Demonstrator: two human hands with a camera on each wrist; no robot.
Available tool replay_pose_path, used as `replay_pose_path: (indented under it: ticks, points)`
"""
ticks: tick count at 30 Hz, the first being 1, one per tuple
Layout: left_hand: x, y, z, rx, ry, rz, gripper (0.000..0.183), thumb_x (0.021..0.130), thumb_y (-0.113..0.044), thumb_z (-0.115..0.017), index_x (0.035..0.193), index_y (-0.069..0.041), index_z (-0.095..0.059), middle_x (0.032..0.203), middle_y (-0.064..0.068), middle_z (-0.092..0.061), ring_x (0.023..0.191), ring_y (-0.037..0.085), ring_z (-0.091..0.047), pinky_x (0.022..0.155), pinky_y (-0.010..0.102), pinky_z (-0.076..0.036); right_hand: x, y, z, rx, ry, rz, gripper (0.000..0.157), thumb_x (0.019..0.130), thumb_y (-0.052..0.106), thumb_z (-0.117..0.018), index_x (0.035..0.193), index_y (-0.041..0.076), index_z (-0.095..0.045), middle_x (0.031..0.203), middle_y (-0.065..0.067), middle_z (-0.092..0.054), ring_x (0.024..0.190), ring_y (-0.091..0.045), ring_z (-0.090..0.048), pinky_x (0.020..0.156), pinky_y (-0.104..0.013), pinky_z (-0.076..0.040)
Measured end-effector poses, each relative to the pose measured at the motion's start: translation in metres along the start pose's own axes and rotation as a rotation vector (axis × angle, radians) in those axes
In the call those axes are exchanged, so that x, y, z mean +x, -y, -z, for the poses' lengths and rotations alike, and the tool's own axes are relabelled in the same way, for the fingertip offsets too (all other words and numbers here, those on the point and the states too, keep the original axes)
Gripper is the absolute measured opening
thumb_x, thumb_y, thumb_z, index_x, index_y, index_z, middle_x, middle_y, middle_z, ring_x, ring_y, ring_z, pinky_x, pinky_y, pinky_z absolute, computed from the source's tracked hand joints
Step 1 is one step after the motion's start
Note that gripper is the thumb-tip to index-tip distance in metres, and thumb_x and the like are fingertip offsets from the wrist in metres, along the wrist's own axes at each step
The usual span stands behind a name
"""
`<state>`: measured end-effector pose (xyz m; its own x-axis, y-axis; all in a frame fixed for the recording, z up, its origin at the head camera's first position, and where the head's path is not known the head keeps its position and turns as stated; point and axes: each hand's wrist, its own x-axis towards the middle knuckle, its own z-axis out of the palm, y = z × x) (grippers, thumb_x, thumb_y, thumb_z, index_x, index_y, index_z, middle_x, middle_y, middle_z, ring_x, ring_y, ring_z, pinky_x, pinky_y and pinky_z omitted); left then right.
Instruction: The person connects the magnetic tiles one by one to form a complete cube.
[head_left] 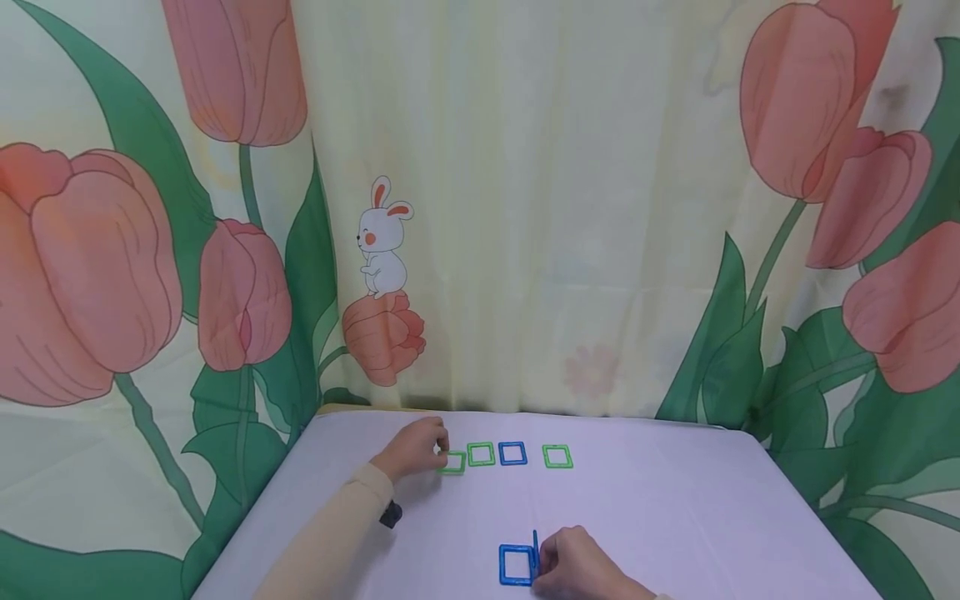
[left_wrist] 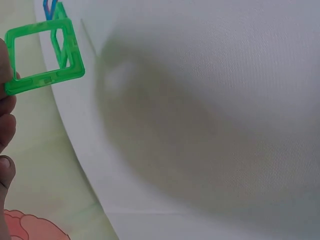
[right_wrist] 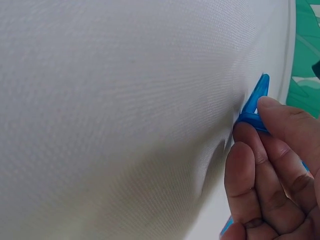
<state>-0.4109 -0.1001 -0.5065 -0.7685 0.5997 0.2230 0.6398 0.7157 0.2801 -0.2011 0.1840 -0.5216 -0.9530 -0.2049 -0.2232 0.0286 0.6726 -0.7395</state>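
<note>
A curtain printed with tulips and a rabbit hangs beyond both hands. Beneath them spreads the desk, covered in white cloth. A pale sleeve runs back from the left hand, which reaches towards the desk's far side and pinches a green square frame by its edge. The right hand, nearer the person, pinches a blue upright piece between thumb and fingers. Just past that piece from the right hand, a flat blue square frame lies along it, on the side towards the left arm. To the right of the left hand, beyond its held frame, a second green frame lies close by, then a far blue frame, then, after a wider gap, a third green frame. A small black device sits at the left hand's wrist.
</note>
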Motion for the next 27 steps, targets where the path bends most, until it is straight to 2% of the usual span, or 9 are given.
replay_pose_path:
  ticks: [7,12,17,27]
  points:
    - [0.005,-0.012,-0.001,0.014,-0.005,-0.053,0.009,0.079,-0.017,-0.08,0.08,-0.02,-0.072,0.083,-0.006,-0.057,0.073,0.006,-0.047,0.067,0.023,-0.044,-0.001,0.0,0.0,-0.014,-0.004,0.032,0.01,0.08,0.006,-0.085,0.079,0.011,-0.076,0.073,0.003,-0.072,0.073,-0.013,-0.066,0.067,-0.026,-0.05]
    - [0.005,-0.023,-0.001,-0.029,0.008,-0.043,0.012,0.078,-0.016,-0.081,0.078,-0.021,-0.07,0.086,-0.003,-0.06,0.076,0.007,-0.049,0.07,0.024,-0.046,-0.001,0.0,0.0,-0.004,0.0,0.023,0.01,0.079,0.007,-0.085,0.079,0.01,-0.076,0.073,0.003,-0.072,0.073,-0.013,-0.066,0.068,-0.028,-0.051]
    - [0.003,-0.036,-0.004,-0.06,0.029,-0.019,0.013,0.079,-0.017,-0.082,0.079,-0.022,-0.07,0.086,-0.009,-0.057,0.078,0.007,-0.051,0.071,0.023,-0.046,0.0,0.0,0.001,-0.031,-0.007,0.013,0.011,0.08,0.008,-0.086,0.078,0.012,-0.075,0.073,0.003,-0.071,0.072,-0.013,-0.065,0.066,-0.027,-0.05]
    - [0.005,-0.051,-0.011,-0.058,0.045,-0.036,0.012,0.081,-0.019,-0.083,0.082,-0.022,-0.071,0.086,-0.013,-0.056,0.079,0.005,-0.052,0.072,0.022,-0.048,0.002,-0.001,0.001,-0.041,0.001,0.005,0.013,0.081,0.01,-0.086,0.076,0.014,-0.074,0.072,0.004,-0.07,0.073,-0.014,-0.064,0.066,-0.027,-0.051]
